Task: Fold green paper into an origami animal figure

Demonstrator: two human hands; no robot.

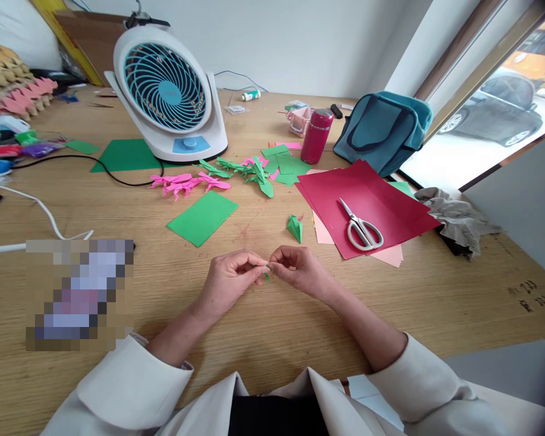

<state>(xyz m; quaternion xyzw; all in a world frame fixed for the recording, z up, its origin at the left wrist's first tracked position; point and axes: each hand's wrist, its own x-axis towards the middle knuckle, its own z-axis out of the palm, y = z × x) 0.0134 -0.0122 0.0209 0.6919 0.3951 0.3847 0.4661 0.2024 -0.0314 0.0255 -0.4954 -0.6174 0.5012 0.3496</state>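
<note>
Both hands meet low over the wooden table, fingertips nearly touching around a small green paper piece [267, 278]. My left hand [236, 272] pinches it from the left. My right hand [300, 270] has thumb and forefinger pinched together at its other side; most of the piece is hidden by the fingers. Just beyond the right hand lies a folded green paper shape [295, 228]. A flat green sheet [203, 218] rests beyond the left hand. Farther back are folded pink paper figures [181, 183] and folded green paper figures [260, 177].
White-handled scissors [364, 232] lie on red sheets [390, 206] at the right. Behind stand a fan [168, 91], a red bottle [317, 136] and a teal bag [381, 130]. A black cable [113, 177] crosses the left side, near a blurred object [84, 290].
</note>
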